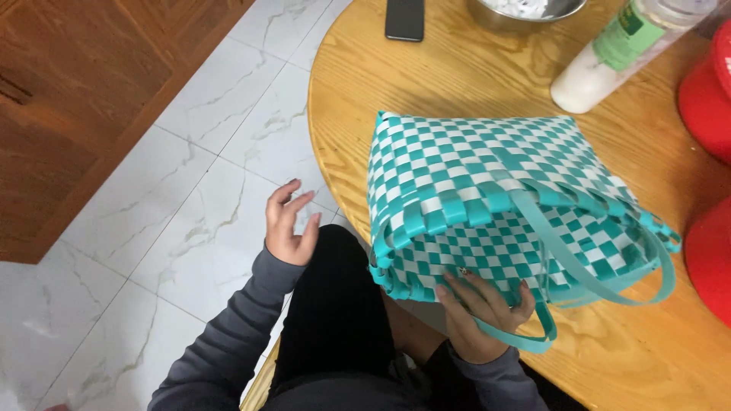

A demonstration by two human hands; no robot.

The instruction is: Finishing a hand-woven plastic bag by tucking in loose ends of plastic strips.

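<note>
Woven basket (487, 190): teal-white, on its side at table (426, 84) edge, inside hidden. Right hand (480, 312) fingers spread against its opening; left hand (289, 224) open, empty, apart. Bowl (487, 15): white contents. Bottle (617, 53): white contents.

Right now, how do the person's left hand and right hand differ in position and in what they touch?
The left hand is raised over the white tiled floor, open and touching nothing; the right hand rests at the mouth of the teal and white woven plastic basket. The left hand is beside the round wooden table; the right hand is over the table's edge. Both have grey sleeves.
</note>
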